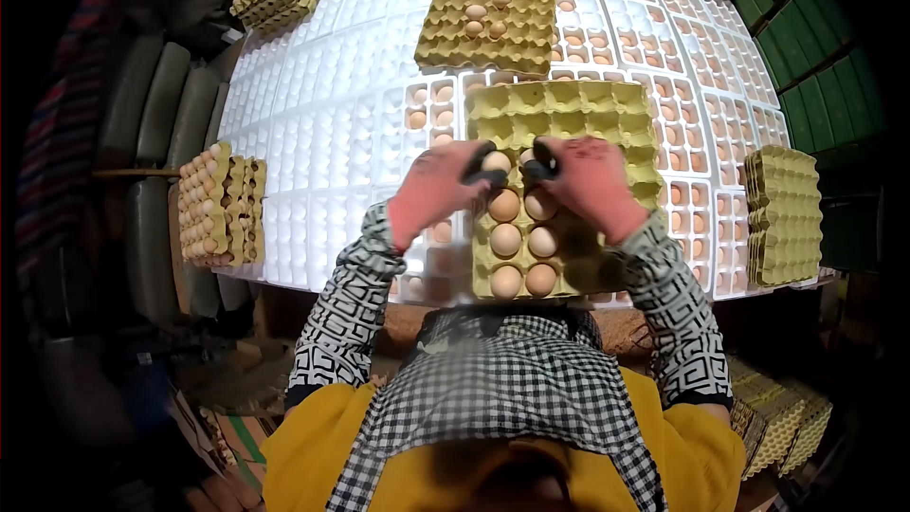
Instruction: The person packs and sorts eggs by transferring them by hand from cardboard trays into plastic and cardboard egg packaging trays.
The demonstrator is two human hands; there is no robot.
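Observation:
A yellow-green egg tray [562, 98] lies in front of me, with brown eggs [505, 240] in two columns on its left side and bare cups at the back. My left hand [431, 185], in a red glove with dark fingertips, closes its thumb and fingers around a pale egg [496, 163] over the left column. Opposite it, my right hand [592, 182], gloved the same way, pinches another egg [527, 159], mostly hidden behind the fingers. Both eggs are at tray level; whether they touch the cups I cannot tell.
White plastic trays [313, 152] cover the lit table, many holding eggs at the right. Beyond my tray stands a partly filled egg tray [445, 38]. Stacked trays with eggs [204, 204] sit at the left edge, and a stack of trays [785, 218] at the right.

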